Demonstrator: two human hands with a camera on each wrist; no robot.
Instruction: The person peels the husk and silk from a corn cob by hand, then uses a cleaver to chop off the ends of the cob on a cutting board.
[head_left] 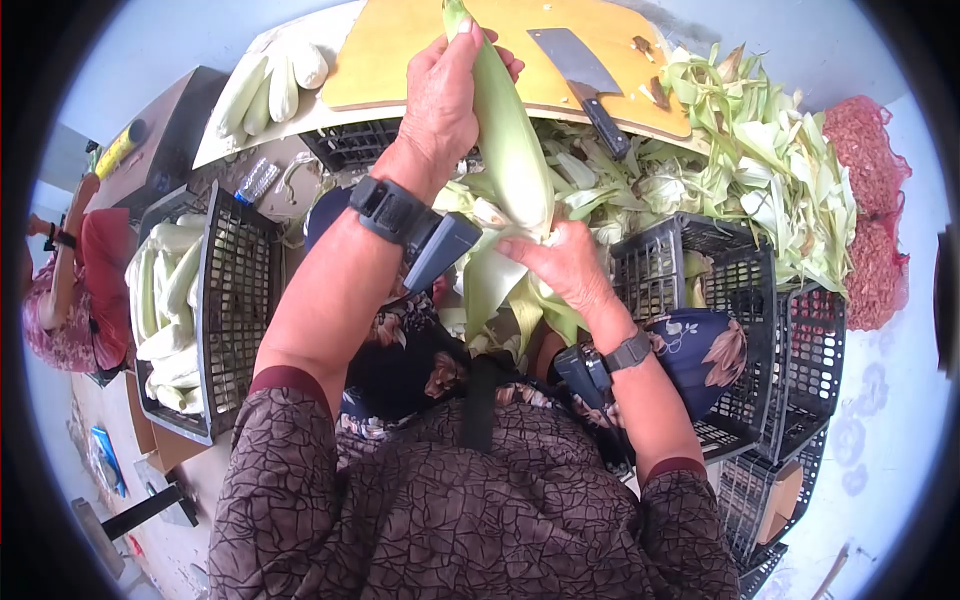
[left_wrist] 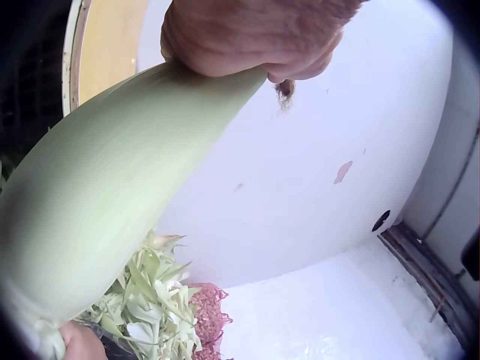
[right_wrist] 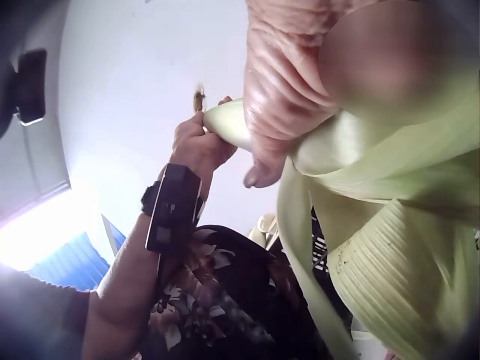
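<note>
A pale green ear of corn (head_left: 512, 150) slants across the middle of the head view, its narrow tip upward. My left hand (head_left: 440, 100) grips it near the tip, thumb lying along the husk. At the thick lower end, my right hand (head_left: 568, 268) holds the base, where husk leaves (head_left: 490, 285) hang down and spread apart. The right wrist view shows these loose leaves (right_wrist: 397, 262) close up, below the right hand (right_wrist: 289, 82). In the left wrist view the ear (left_wrist: 112, 172) still has smooth husk on its side, and brown silk pokes out beyond the left hand (left_wrist: 251, 37).
A cleaver (head_left: 580, 65) lies on a yellow board (head_left: 380, 50), with several trimmed ears (head_left: 265, 90) left of it. Husks (head_left: 770, 170) are heaped at right, beside a red mesh sack (head_left: 868, 220) and black crates (head_left: 725, 290). A crate (head_left: 235, 300) of corn and another person (head_left: 85, 290) are at left.
</note>
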